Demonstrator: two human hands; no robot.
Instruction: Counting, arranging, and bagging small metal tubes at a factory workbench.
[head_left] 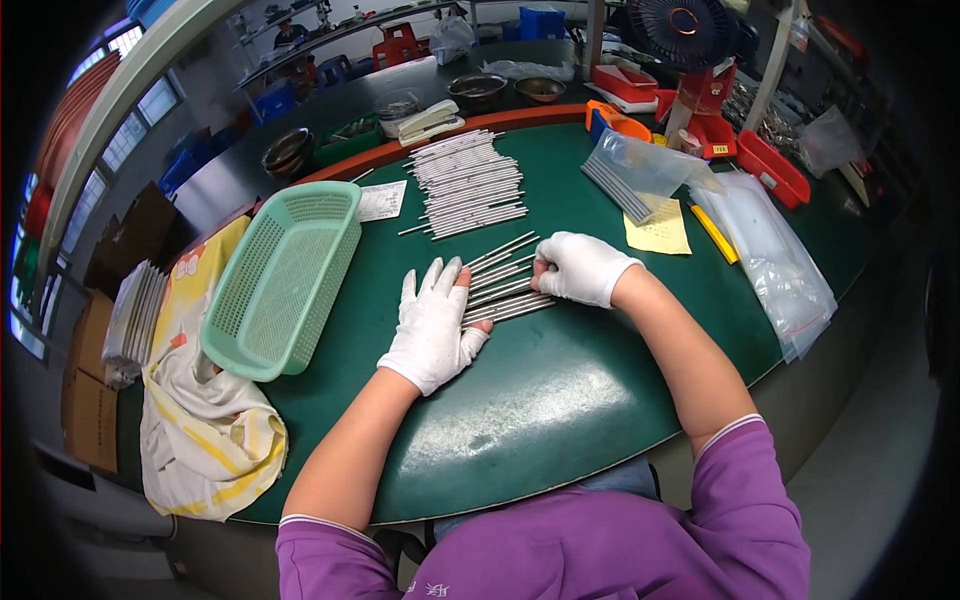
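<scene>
Several thin metal rods lie side by side on the green tabletop, between my two hands. My left hand, in a white glove with bare fingertips, lies flat with fingers stretched over the rods' left ends. At their right ends is my right hand, gloved the same way, its fingers curled and pinched at the rods. What exactly those fingers grip is hidden. Just beyond, a larger pile of similar rods is laid out in a row.
A green plastic basket stands left beside a yellow-white cloth. To the right lie a bag of rods, a yellow note, a yellow marker-like tool and clear plastic bags. Metal bowls and a fan stand behind.
</scene>
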